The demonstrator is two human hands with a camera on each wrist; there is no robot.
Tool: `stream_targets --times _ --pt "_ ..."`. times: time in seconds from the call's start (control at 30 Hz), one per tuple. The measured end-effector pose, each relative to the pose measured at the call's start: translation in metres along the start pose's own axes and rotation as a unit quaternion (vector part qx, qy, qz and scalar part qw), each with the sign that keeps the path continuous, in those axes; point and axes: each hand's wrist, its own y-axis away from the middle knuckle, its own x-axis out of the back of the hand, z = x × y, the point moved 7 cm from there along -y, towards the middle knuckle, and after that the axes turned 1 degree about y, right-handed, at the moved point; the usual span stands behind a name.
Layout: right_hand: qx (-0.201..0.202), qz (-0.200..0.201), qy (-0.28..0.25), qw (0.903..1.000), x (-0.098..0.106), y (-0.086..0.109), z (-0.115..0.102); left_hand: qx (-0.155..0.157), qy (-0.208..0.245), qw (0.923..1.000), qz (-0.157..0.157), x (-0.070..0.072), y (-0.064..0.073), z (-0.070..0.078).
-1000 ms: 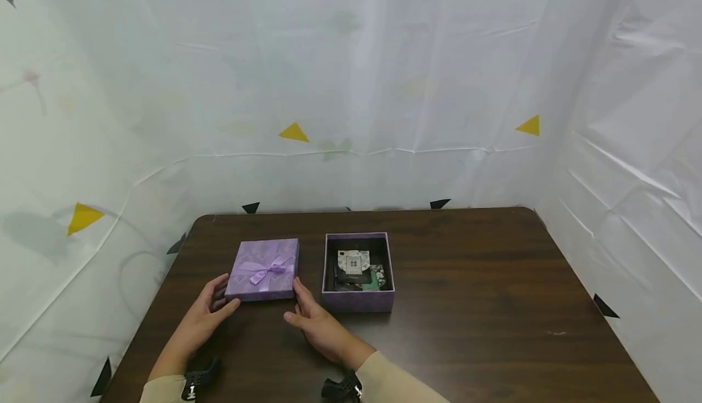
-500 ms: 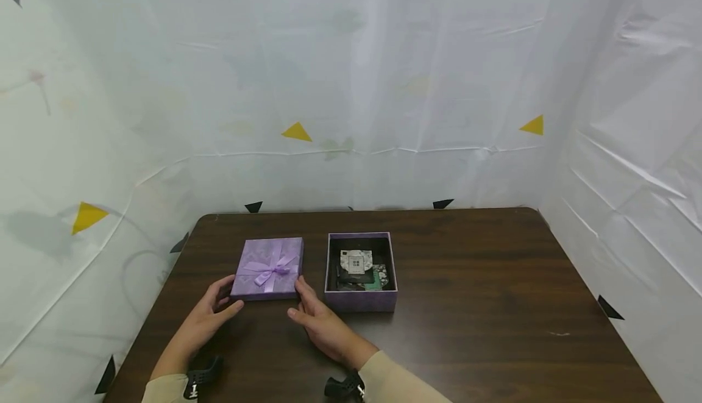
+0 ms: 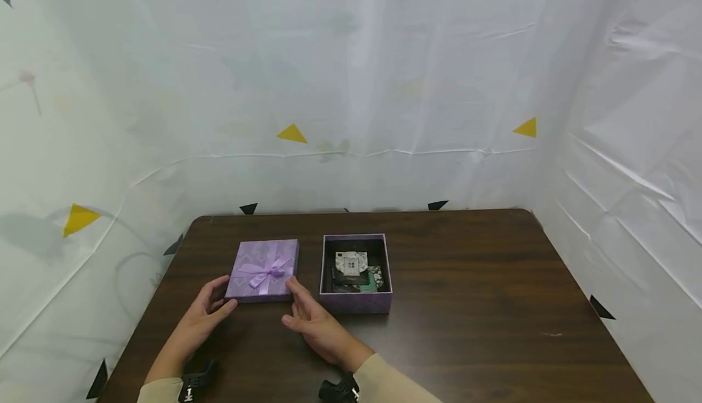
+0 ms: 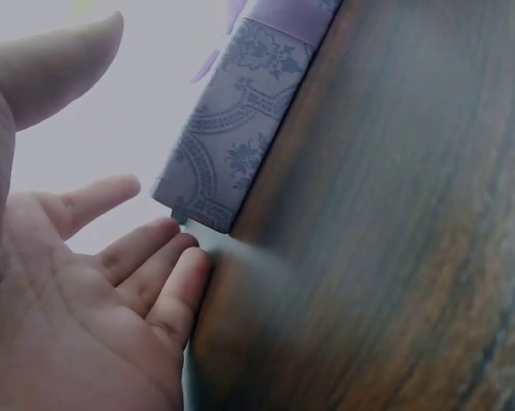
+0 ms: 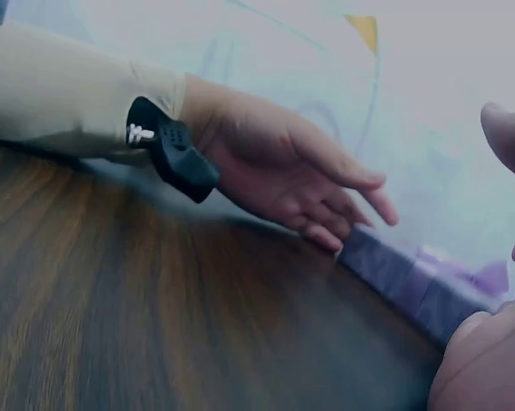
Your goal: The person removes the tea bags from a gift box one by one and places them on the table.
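A purple patterned box lid (image 3: 249, 260) with a ribbon bow (image 3: 263, 274) lies flat on the left of the table. My left hand (image 3: 198, 317) is at its near left corner, fingertips right at the edge and thumb held apart. In the left wrist view the same hand (image 4: 95, 282) has its fingers extended beside the lid's corner (image 4: 232, 128). My right hand (image 3: 320, 327) is at the near right corner, its forefinger overlapping the lid's top and the thumb held away. Right of the lid stands the matching box bottom (image 3: 356, 303), uncovered, with a black-and-white packet (image 3: 351, 264) and a green one (image 3: 376, 278) inside.
The dark wooden table (image 3: 482, 317) has rounded far corners. White sheeting (image 3: 384, 98) with black, grey and yellow triangles hangs behind it and at both sides. A black band with a camera (image 3: 339, 389) sits on the right wrist.
My right fingertips have shifted slightly left, from the lid's right side onto its near right corner. The left hand stays by the lid. The head view sways a little.
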Motion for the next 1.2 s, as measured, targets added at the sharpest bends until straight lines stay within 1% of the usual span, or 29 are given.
stream_targets --times 0.1,0.17,0.23,0.3,0.37,0.4,0.47,0.53,0.6,0.67,0.77,0.87,0.97,1.03,1.1,1.2 --pt "0.008 -0.019 -0.006 0.9998 -0.007 0.001 -0.012 -0.016 0.016 0.9994 0.025 0.003 0.001 0.004" --pt "0.009 -0.035 -0.008 0.9993 -0.012 0.003 -0.025 -0.028 0.025 0.9983 0.045 0.004 0.002 0.009" --pt "0.008 -0.061 -0.011 0.9980 -0.017 0.007 -0.042 -0.044 0.038 0.9962 0.066 0.004 0.004 0.016" --pt "0.000 -0.090 -0.009 0.9959 -0.021 0.012 -0.063 -0.066 0.051 0.9922 0.092 0.003 0.006 0.025" --pt "0.004 -0.120 -0.009 0.9928 -0.022 0.016 -0.085 -0.094 0.073 0.9862 0.115 0.000 0.008 0.034" --pt "0.009 -0.132 -0.007 0.9911 -0.023 0.019 -0.097 -0.111 0.086 0.9827 0.121 -0.003 0.009 0.039" --pt "0.015 -0.140 0.006 0.9899 -0.019 0.022 -0.121 -0.141 0.104 0.9767 0.125 -0.008 0.010 0.051" --pt "0.024 -0.144 0.021 0.9890 -0.012 0.025 -0.142 -0.164 0.115 0.9736 0.110 -0.015 0.009 0.063" --pt "0.016 -0.131 0.039 0.9905 -0.002 0.026 -0.158 -0.178 0.110 0.9736 0.090 -0.023 0.006 0.076" --pt "-0.003 -0.107 0.054 0.9928 0.011 0.025 -0.169 -0.185 0.099 0.9749 0.073 -0.031 0.002 0.088" --pt "-0.045 -0.054 0.075 0.9947 0.032 0.021 -0.174 -0.194 0.087 0.9757 0.051 -0.044 -0.003 0.106" --pt "-0.093 0.003 0.098 0.9908 0.052 0.018 -0.174 -0.199 0.083 0.9761 0.025 -0.059 -0.008 0.123" --pt "-0.137 0.057 0.123 0.9813 0.071 0.018 -0.174 -0.199 0.068 0.9776 -0.002 -0.076 -0.015 0.138" --pt "-0.166 0.093 0.137 0.9721 0.081 0.019 -0.173 -0.197 0.051 0.9789 -0.014 -0.087 -0.020 0.146" --pt "-0.193 0.120 0.156 0.9613 0.090 0.020 -0.172 -0.192 0.034 0.9806 -0.023 -0.100 -0.025 0.151" --pt "-0.228 0.154 0.177 0.9449 0.100 0.021 -0.172 -0.181 0.015 0.9829 -0.032 -0.121 -0.032 0.154"
